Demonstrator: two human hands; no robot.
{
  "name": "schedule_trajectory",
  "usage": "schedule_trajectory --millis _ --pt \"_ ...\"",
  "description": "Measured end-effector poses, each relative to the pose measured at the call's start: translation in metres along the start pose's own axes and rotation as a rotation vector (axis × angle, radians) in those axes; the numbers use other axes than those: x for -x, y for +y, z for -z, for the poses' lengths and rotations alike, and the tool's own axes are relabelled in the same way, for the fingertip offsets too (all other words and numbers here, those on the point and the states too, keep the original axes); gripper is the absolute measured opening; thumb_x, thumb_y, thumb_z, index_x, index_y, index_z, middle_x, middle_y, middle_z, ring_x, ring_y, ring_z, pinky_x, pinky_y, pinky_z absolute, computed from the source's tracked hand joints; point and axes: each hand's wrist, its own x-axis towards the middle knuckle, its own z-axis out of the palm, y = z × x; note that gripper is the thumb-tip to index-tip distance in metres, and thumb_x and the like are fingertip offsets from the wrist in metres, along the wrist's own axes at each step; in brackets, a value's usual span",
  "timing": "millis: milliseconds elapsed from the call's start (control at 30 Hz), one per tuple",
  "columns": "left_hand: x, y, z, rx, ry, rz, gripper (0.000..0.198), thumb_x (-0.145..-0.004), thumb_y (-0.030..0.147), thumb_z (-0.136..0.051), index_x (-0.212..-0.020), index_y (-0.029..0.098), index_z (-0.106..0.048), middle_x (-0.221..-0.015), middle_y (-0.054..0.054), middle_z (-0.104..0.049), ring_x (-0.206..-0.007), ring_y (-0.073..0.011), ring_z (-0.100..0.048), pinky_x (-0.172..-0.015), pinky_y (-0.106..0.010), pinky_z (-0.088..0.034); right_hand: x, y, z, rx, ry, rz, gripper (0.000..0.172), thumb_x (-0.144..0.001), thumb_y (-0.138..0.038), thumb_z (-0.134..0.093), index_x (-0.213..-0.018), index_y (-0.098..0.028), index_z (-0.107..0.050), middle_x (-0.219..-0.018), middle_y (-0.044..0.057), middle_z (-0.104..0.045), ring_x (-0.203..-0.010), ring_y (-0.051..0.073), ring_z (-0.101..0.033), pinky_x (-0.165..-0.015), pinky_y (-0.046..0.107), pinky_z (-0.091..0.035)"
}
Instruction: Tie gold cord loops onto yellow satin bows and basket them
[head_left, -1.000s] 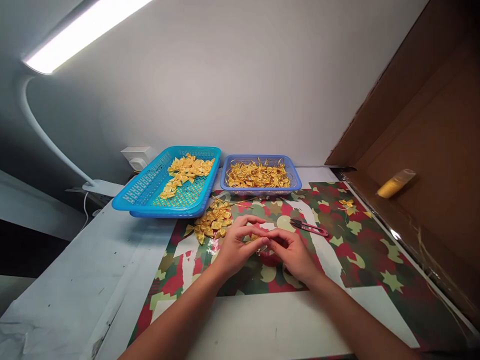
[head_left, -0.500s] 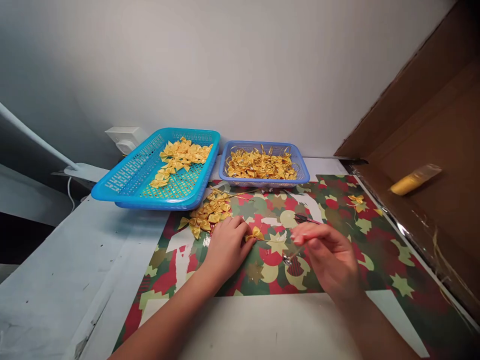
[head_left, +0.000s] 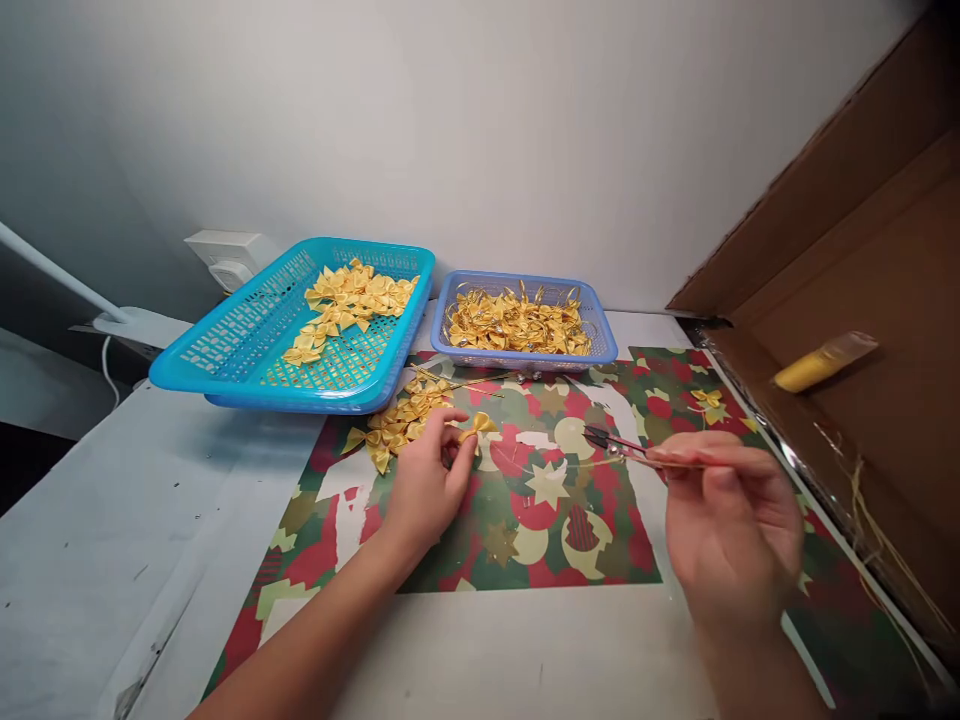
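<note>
My left hand (head_left: 426, 478) pinches a small yellow ribbon bow (head_left: 478, 425) just above the patterned mat (head_left: 540, 505). A thin gold thread (head_left: 577, 464) stretches from the bow to my right hand (head_left: 731, 520), whose fingers are pinched on its end at the right of the mat. A loose pile of yellow bows (head_left: 397, 420) lies beside my left hand. Small red-handled snips (head_left: 611, 441) rest on the mat between the hands, just left of my right fingertips.
A turquoise basket (head_left: 232, 365) with yellow bows and a smaller blue basket (head_left: 604, 345) of gold-threaded bows stand at the back. A cardboard box (head_left: 862, 300) with a yellow tube (head_left: 821, 362) lines the right edge. A wall socket (head_left: 225, 255) sits at back left.
My hands have drawn apart: the right pulled the thread to the right, the left carried the bow slightly up and left. The view tilted down, so the lamp left the frame.
</note>
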Motion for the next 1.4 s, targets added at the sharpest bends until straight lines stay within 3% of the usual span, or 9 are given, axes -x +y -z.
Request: schedule_trajectory --millis 200,300,533,767,900,1000,1100,1233,1400 --pt "-0.004 -0.001 0.003 0.000 0.071 0.010 0.019 -0.087 0.026 -0.051 -0.105 0.022 -0.050 -0.062 0.006 -0.052 -0.052 -0.0127 -0.047 -0.053 -0.022 -0.035 -0.004 -0.005 0.004 0.063 -0.011 0.089 0.011 -0.089 -0.022 -0.061 -0.087 -0.025 -0.071 -0.073 0.000 -0.067 -0.079 0.018 -0.065 -0.086 0.039 -0.052" --pt "-0.005 -0.001 0.004 -0.011 0.075 -0.001 0.016 -0.088 0.025 -0.049 -0.104 0.022 -0.051 -0.060 0.007 -0.045 -0.051 -0.0124 -0.044 -0.053 -0.023 -0.033 -0.007 -0.005 0.008 0.050 -0.061 0.004 0.010 -0.088 -0.021 -0.062 -0.087 -0.024 -0.072 -0.071 0.000 -0.067 -0.073 0.017 -0.066 -0.081 0.037 -0.054" --pt "-0.009 -0.006 0.005 0.122 0.096 0.043 0.019 -0.086 0.027 -0.051 -0.104 0.021 -0.051 -0.064 0.006 -0.051 -0.053 -0.0124 -0.048 -0.054 -0.022 -0.036 -0.018 -0.005 0.025 -0.117 0.124 0.038 0.003 -0.084 -0.028 -0.068 -0.084 -0.027 -0.070 -0.063 -0.004 -0.059 -0.060 0.013 -0.058 -0.072 0.032 -0.054" --pt "-0.004 -0.005 -0.001 0.283 -0.067 0.125 0.017 -0.083 0.036 -0.061 -0.085 0.019 -0.064 -0.072 -0.001 -0.066 -0.063 -0.0145 -0.060 -0.057 -0.022 -0.042 -0.003 -0.012 0.018 -0.097 -0.093 0.033 0.006 -0.088 -0.030 -0.065 -0.089 -0.027 -0.069 -0.058 -0.004 -0.065 -0.055 0.014 -0.061 -0.081 0.036 -0.053" --pt "0.002 0.006 -0.007 0.466 -0.206 0.208 0.019 -0.079 0.036 -0.067 -0.082 0.018 -0.066 -0.073 -0.003 -0.069 -0.064 -0.0151 -0.062 -0.056 -0.023 -0.046 0.011 -0.010 0.002 0.024 -0.326 -0.131 0.016 -0.094 -0.027 -0.054 -0.085 -0.026 -0.067 -0.070 0.000 -0.070 -0.063 0.017 -0.065 -0.086 0.041 -0.049" --pt "0.008 0.014 -0.009 0.596 -0.298 0.252 0.017 -0.076 0.033 -0.072 -0.079 0.017 -0.068 -0.080 -0.006 -0.073 -0.073 -0.0179 -0.068 -0.065 -0.025 -0.051 0.015 -0.008 -0.010 0.115 -0.465 -0.249 0.027 -0.095 -0.029 -0.048 -0.072 -0.023 -0.061 -0.070 0.002 -0.064 -0.069 0.018 -0.060 -0.077 0.037 -0.049" --pt "0.014 0.020 -0.010 0.647 -0.356 0.298 0.016 -0.072 0.031 -0.075 -0.075 0.017 -0.069 -0.074 -0.005 -0.072 -0.066 -0.0160 -0.067 -0.059 -0.024 -0.052 0.015 -0.005 -0.019 0.310 -0.484 -0.277 0.033 -0.093 -0.029 -0.048 -0.061 -0.021 -0.050 -0.076 0.003 -0.052 -0.076 0.018 -0.054 -0.067 0.031 -0.046" --pt "0.021 0.026 -0.009 0.710 -0.467 0.385 0.019 -0.072 0.033 -0.076 -0.073 0.016 -0.067 -0.064 -0.002 -0.069 -0.054 -0.0137 -0.062 -0.048 -0.022 -0.048 0.016 0.002 -0.027 0.473 -0.498 -0.243 0.027 -0.090 -0.026 -0.052 -0.065 -0.020 -0.058 -0.105 0.007 -0.052 -0.107 0.023 -0.052 -0.084 0.035 -0.046" --pt "0.022 0.030 -0.006 0.682 -0.520 0.446 0.022 -0.074 0.034 -0.075 -0.072 0.014 -0.069 -0.063 -0.004 -0.069 -0.055 -0.0119 -0.059 -0.050 -0.021 -0.046 0.018 0.013 -0.031 0.315 -0.428 -0.396 0.027 -0.093 -0.026 -0.053 -0.069 -0.020 -0.063 -0.074 0.002 -0.058 -0.071 0.014 -0.056 -0.060 0.025 -0.045"
